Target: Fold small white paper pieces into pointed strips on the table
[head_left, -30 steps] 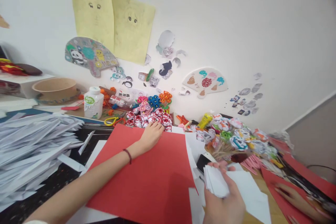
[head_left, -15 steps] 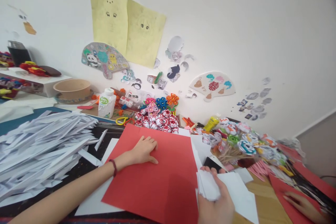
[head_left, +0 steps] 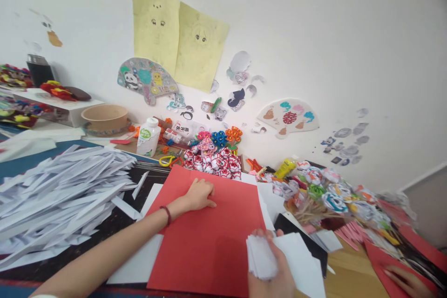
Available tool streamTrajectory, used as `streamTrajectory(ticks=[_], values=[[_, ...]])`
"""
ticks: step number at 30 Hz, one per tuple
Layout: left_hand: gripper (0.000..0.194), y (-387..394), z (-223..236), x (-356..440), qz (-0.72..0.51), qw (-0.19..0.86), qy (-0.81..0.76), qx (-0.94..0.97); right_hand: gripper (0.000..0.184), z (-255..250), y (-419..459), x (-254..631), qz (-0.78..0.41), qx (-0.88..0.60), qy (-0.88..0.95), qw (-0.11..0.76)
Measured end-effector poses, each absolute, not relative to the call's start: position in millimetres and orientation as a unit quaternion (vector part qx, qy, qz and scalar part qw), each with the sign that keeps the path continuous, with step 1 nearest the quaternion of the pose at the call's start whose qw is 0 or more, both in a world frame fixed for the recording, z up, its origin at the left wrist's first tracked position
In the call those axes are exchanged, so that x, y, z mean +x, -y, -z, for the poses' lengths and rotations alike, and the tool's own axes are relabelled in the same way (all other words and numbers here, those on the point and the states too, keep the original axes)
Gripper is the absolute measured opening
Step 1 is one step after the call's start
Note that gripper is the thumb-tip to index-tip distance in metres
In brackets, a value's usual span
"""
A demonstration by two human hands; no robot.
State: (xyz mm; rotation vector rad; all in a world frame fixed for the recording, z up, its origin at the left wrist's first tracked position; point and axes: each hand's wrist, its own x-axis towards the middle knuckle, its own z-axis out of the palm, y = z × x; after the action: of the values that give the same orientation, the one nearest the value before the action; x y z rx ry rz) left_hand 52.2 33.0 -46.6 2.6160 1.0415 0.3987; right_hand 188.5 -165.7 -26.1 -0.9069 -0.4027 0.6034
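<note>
A large red sheet of paper (head_left: 209, 247) lies before me, over white sheets that show past its edges. My left hand (head_left: 199, 194) rests on its upper part, fingers slightly bent and thumb apart, holding nothing. In my right hand (head_left: 272, 274), a stack of small white paper pieces (head_left: 260, 256) is gripped over the red sheet's lower right edge. Just right of that hand is a larger white sheet (head_left: 300, 260); whether the fingers also hold it I cannot tell. Beneath it shows a dark flat object (head_left: 314, 242).
Folded white paper strips (head_left: 70, 195) are heaped at left. Red-and-white paper flowers (head_left: 213, 162), yellow-handled scissors (head_left: 165, 160) and a white bottle (head_left: 148, 137) stand behind. More paper flowers (head_left: 335, 191) lie at right. Another person's hand (head_left: 407, 279) rests on red paper (head_left: 382, 265).
My right hand has moved left with the paper stack, and the larger white sheet has shifted left too, baring more of the dark flat object. My left hand stays on the red sheet.
</note>
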Motion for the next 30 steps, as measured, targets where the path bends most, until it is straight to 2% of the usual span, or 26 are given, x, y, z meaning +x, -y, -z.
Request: streamTrajectory(ticks=[10, 16, 25, 30], values=[[0.017, -18, 43, 81, -0.152, 0.165, -0.351, 0.909, 0.037, 17, 155, 160, -0.397, -0.363, -0.006, 0.843], [0.016, -37, 43, 74, -0.180, 0.128, -0.371, 0.902, 0.035, 18, 158, 164, -0.395, -0.359, -0.002, 0.846], [0.038, -85, 39, 54, -0.165, 0.089, -0.375, 0.908, 0.031, 44, 145, 165, -0.400, -0.358, 0.019, 0.843], [0.043, -94, 41, 61, -0.145, 0.097, -0.365, 0.915, 0.034, 52, 141, 164, -0.384, -0.362, -0.018, 0.849]])
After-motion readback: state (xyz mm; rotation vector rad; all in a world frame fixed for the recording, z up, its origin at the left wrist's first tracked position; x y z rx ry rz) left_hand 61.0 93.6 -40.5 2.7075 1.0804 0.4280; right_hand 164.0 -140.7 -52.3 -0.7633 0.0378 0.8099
